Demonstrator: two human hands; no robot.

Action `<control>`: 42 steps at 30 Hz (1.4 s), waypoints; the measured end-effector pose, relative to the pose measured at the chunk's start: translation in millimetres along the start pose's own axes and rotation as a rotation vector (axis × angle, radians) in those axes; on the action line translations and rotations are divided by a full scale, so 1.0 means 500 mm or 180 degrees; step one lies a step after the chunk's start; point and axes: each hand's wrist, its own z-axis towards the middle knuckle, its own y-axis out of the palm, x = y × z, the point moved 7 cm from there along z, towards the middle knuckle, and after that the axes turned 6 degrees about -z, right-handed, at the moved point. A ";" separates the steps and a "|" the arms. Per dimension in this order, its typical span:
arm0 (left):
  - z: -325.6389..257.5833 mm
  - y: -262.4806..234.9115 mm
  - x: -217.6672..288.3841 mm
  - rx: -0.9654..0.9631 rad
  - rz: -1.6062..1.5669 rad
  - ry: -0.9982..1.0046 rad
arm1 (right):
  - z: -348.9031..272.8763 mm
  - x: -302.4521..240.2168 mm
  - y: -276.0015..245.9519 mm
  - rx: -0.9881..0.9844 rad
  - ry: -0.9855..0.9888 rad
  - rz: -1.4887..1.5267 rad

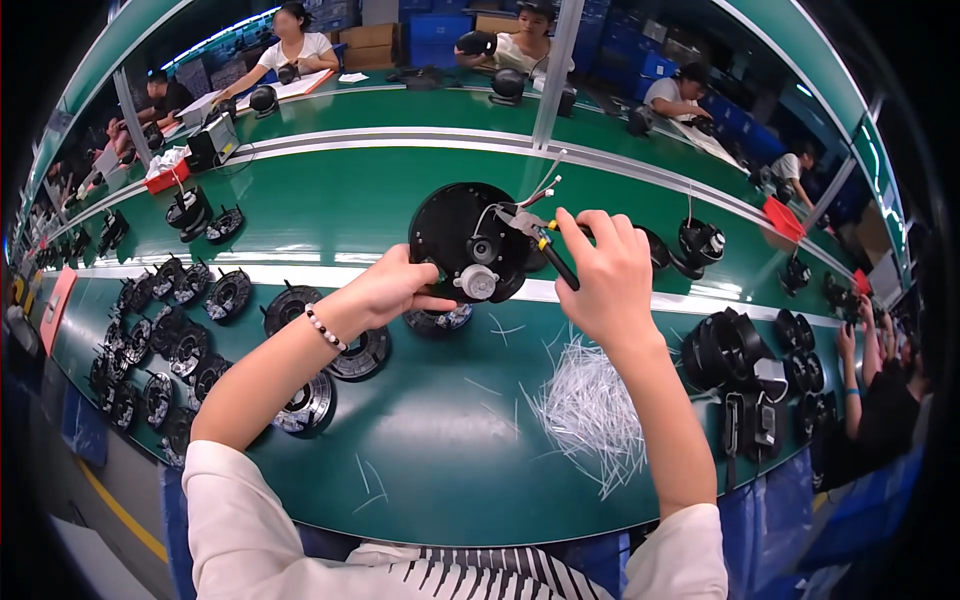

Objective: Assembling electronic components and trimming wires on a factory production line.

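Note:
My left hand (388, 284) grips the lower left rim of a round black housing (440, 228), held up above the green bench. On the housing's face sit a silver round motor (478, 283) and a dark lens-like part. Thin wires (548, 187) with small white plugs stick out at its upper right. In my right hand (612, 270) is a pair of cutting pliers (522, 221) with black and yellow handles. Their metal jaws are at the wires by the housing's right edge; whether they are closed on a tie cannot be seen.
A heap of thin white plastic strips (592, 412) lies under my right forearm. Many black round parts (188, 348) cover the bench at left. Black housings (722, 350) stand at right. Beyond runs a green conveyor (340, 207), with co-workers seated across it.

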 end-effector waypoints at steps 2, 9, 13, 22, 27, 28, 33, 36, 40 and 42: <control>-0.005 0.004 -0.004 -0.0016 0.0066 -0.0017 | 0.000 -0.005 0.003 -0.0054 -0.0012 -0.0082; -0.006 0.043 -0.014 -0.0191 0.0185 -0.0028 | -0.023 0.009 0.014 -0.0460 0.0000 -0.0159; 0.019 0.025 -0.011 0.0145 0.0015 0.0079 | -0.049 0.029 -0.044 0.0099 0.0119 0.0316; 0.207 -0.170 0.024 0.0885 -0.0840 0.0859 | -0.202 -0.106 -0.037 -0.0378 -0.0419 0.2202; 0.320 -0.239 -0.023 0.1461 -0.1961 0.0824 | -0.270 -0.150 0.005 -0.0630 -0.0514 0.2606; 0.323 -0.248 -0.030 0.1618 -0.1811 0.0794 | -0.274 -0.145 0.006 -0.0593 -0.0468 0.2653; 0.406 -0.128 -0.084 0.1173 -0.0289 -0.0427 | -0.285 -0.094 0.000 -0.0388 -0.0303 0.2455; 0.444 -0.004 -0.078 0.0785 0.1363 0.0081 | -0.275 -0.107 -0.006 -0.0267 -0.0410 0.2632; 0.476 0.159 -0.083 0.0786 0.3832 0.1251 | -0.279 -0.151 -0.003 -0.0562 -0.0747 0.2928; 0.527 0.191 -0.127 0.0797 0.3669 0.1018 | -0.284 -0.164 0.001 -0.0903 -0.0940 0.2928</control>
